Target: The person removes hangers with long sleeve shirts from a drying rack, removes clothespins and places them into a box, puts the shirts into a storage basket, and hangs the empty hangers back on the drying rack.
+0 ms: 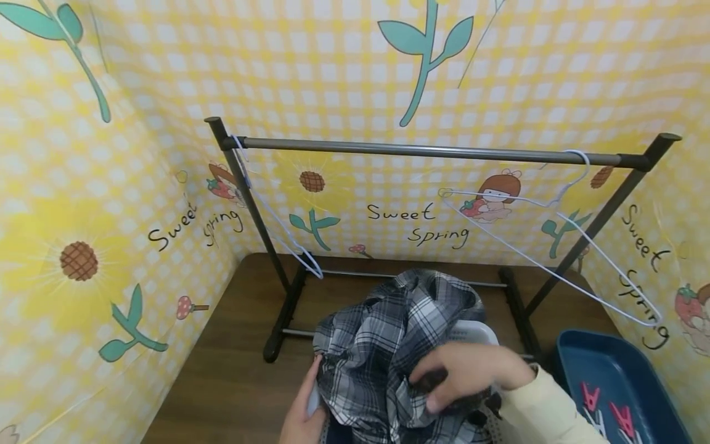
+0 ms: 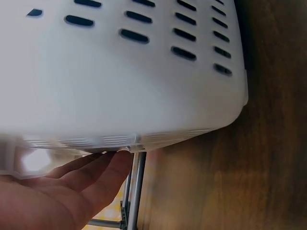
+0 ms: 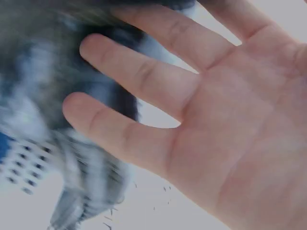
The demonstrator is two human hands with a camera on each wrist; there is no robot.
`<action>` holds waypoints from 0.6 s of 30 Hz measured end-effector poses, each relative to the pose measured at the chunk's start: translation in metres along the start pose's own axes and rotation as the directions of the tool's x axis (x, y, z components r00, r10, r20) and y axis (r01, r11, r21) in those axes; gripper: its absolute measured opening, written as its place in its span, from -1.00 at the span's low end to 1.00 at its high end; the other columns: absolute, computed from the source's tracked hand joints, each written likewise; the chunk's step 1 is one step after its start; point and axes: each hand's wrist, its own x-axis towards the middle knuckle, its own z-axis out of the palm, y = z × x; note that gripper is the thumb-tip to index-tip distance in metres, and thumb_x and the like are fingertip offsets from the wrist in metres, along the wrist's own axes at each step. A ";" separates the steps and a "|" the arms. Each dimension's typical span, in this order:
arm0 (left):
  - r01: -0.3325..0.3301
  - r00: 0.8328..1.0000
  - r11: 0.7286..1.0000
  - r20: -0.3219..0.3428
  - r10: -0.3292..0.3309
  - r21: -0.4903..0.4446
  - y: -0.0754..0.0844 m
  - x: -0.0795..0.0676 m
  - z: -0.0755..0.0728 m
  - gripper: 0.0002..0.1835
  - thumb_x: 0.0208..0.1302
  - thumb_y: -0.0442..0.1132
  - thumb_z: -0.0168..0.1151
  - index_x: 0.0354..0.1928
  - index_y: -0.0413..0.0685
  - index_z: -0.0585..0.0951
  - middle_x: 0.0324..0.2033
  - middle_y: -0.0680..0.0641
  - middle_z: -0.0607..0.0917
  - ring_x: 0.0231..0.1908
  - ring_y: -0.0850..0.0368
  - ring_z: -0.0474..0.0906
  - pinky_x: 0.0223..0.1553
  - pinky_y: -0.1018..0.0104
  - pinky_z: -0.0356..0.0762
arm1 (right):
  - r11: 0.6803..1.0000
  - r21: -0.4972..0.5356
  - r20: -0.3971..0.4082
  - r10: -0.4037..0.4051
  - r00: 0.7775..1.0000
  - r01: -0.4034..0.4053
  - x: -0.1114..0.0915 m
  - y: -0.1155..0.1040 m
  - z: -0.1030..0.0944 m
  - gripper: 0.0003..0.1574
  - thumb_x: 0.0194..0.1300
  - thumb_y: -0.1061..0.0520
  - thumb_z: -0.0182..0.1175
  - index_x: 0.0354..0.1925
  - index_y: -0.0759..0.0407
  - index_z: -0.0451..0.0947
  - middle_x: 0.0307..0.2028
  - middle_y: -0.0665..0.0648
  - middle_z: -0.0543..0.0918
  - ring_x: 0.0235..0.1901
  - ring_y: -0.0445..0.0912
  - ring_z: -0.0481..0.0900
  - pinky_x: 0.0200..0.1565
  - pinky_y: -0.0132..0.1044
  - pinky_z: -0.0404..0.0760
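A grey, black and white plaid shirt (image 1: pixel 383 345) lies bunched over a white plastic basket (image 1: pixel 482 333). My left hand (image 1: pixel 305 407) grips the basket's left rim, its thumb near the shirt's edge. The left wrist view has the fingers of that hand (image 2: pixel 91 187) against the slotted white basket wall (image 2: pixel 120 91). Over the right part of the shirt is my right hand (image 1: pixel 466 373), its thumb and fingers spread apart. In the right wrist view its fingers (image 3: pixel 129 129) are extended and apart, overlapping the blurred plaid cloth (image 3: pixel 91 167).
Behind the basket stands a dark metal clothes rack (image 1: pixel 388 148) on the brown wooden table (image 1: pixel 222 370). One light hanger (image 1: pixel 283 228) hangs at its left end, another hanger (image 1: pixel 510 246) at the right. A blue tray (image 1: pixel 599 345) holds several clothes pegs (image 1: pixel 621 419).
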 end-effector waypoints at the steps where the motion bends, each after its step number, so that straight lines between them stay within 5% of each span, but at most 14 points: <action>1: 0.003 1.000 1.000 -0.005 -0.003 0.002 0.001 -0.001 -0.002 -0.09 -0.01 -0.57 0.01 0.45 0.14 0.13 0.39 -0.20 0.11 0.32 -0.12 0.03 0.23 -0.03 0.03 | 1.000 0.015 -0.061 -0.010 0.998 0.011 0.000 0.001 -0.008 -0.58 0.22 -0.15 0.23 0.00 -0.03 0.59 -0.09 -0.17 0.58 -0.07 -0.21 0.51 -0.05 -0.22 0.47; 3: 0.015 1.000 1.000 -0.009 -0.015 -0.006 0.002 -0.002 -0.005 -0.09 -0.01 -0.56 0.00 0.45 0.14 0.13 0.39 -0.21 0.10 0.32 -0.14 0.02 0.22 -0.10 0.00 | 1.000 0.024 -0.223 0.022 0.974 -0.017 0.002 0.006 -0.023 -0.61 0.28 -0.15 0.17 -0.01 -0.01 0.59 -0.11 -0.12 0.59 -0.10 -0.16 0.53 -0.10 -0.16 0.49; 6: 0.018 1.000 1.000 0.002 -0.018 -0.016 0.002 -0.002 -0.006 -0.09 0.00 -0.57 0.01 0.45 0.15 0.12 0.40 -0.19 0.09 0.32 -0.12 0.01 0.23 -0.09 -0.02 | 0.988 0.032 -0.436 0.153 0.887 -0.154 0.009 0.029 -0.036 -0.43 0.30 -0.15 0.17 0.18 0.07 0.44 0.10 0.13 0.48 0.03 0.04 0.47 -0.06 0.01 0.47; 9: 0.033 0.999 0.999 0.009 -0.033 -0.009 0.001 -0.002 -0.004 -0.10 0.02 -0.56 0.01 0.45 0.18 0.12 0.40 -0.20 0.09 0.32 -0.14 0.01 0.22 -0.11 0.01 | 0.935 0.046 -0.471 0.330 0.818 -0.351 0.018 0.060 -0.041 0.02 0.20 -0.28 0.21 0.43 0.12 0.06 0.35 0.44 0.05 0.25 0.34 0.15 0.05 0.27 0.29; 11: 0.059 0.998 0.998 0.003 -0.059 -0.003 0.002 -0.002 -0.002 -0.10 0.03 -0.54 0.01 0.44 0.22 0.13 0.39 -0.22 0.09 0.32 -0.18 0.03 0.22 -0.15 0.02 | 0.894 0.057 -0.381 0.431 0.818 -0.444 0.025 0.080 -0.038 0.21 0.15 -0.38 0.19 0.47 0.14 -0.12 0.37 0.51 -0.14 0.30 0.41 -0.05 0.11 0.33 0.15; 13: 0.088 0.996 0.996 0.008 -0.088 -0.004 0.002 0.000 -0.001 -0.10 0.04 -0.54 0.00 0.44 0.27 0.13 0.40 -0.22 0.08 0.33 -0.21 0.01 0.22 -0.20 0.01 | 0.872 0.042 -0.282 0.479 0.832 -0.488 0.032 0.093 -0.033 0.22 0.15 -0.43 0.13 0.44 0.26 -0.07 0.34 0.52 -0.01 0.29 0.40 0.03 0.14 0.29 0.15; 16: 0.112 0.994 0.994 0.017 -0.112 -0.011 0.000 0.001 0.000 -0.10 0.06 -0.52 -0.01 0.44 0.34 0.12 0.40 -0.21 0.06 0.33 -0.23 0.00 0.22 -0.23 -0.01 | 0.876 0.037 -0.191 0.478 0.857 -0.481 0.041 0.103 -0.026 -0.05 0.23 -0.39 0.08 0.21 0.35 0.34 0.10 0.38 0.46 0.10 0.21 0.40 0.09 0.09 0.33; 18: 0.110 0.994 0.994 0.018 -0.110 -0.010 -0.001 0.000 0.000 -0.10 0.06 -0.52 -0.01 0.44 0.36 0.12 0.40 -0.22 0.07 0.33 -0.24 0.00 0.22 -0.24 -0.01 | 0.896 0.015 -0.192 0.438 0.878 -0.444 0.045 0.102 -0.023 -0.33 0.30 -0.29 0.07 -0.09 0.32 0.51 -0.20 0.23 0.58 -0.18 0.07 0.53 -0.09 -0.01 0.47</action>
